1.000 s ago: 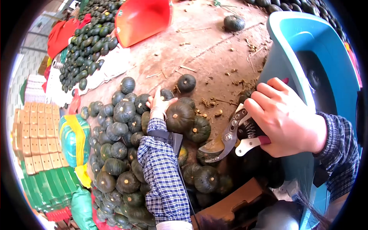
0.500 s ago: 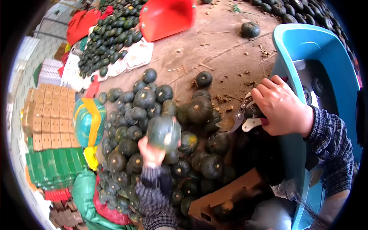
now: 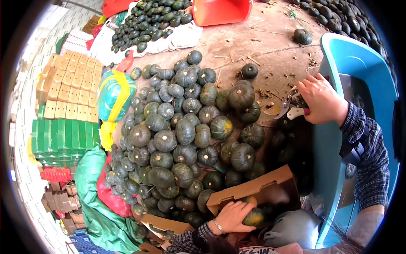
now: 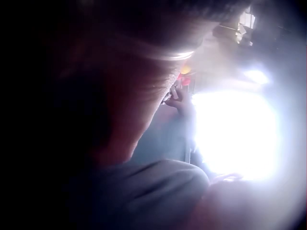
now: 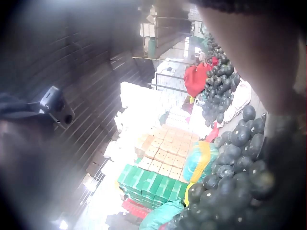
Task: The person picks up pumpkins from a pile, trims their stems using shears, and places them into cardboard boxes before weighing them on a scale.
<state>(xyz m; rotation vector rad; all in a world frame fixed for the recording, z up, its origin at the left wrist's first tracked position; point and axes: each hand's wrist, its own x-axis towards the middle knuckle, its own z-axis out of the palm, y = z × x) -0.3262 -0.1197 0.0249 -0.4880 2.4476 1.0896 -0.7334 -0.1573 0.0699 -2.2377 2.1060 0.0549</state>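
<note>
In the head view my left hand is low, at the cardboard box in front of my knee. Its fingers and thumb lie round the near side of a dark green squash with an orange patch. My right hand grips a pair of pruning shears beside the blue tub; the curved blades stand apart and point down to the left. A big heap of squashes fills the floor left of the box. The left wrist view is mostly dark and glare, with the held squash hidden there.
The blue tub stands along my right side with dark squashes inside. A red scoop-like container lies at the back. Stacked brown boxes, green boxes and a taped teal bundle stand left. A grey-covered knee borders the box.
My left hand has gone from the heap, lifting a squash, down to the cardboard box near me. The right hand keeps hold of the shears by the tub. The head view has shifted.
</note>
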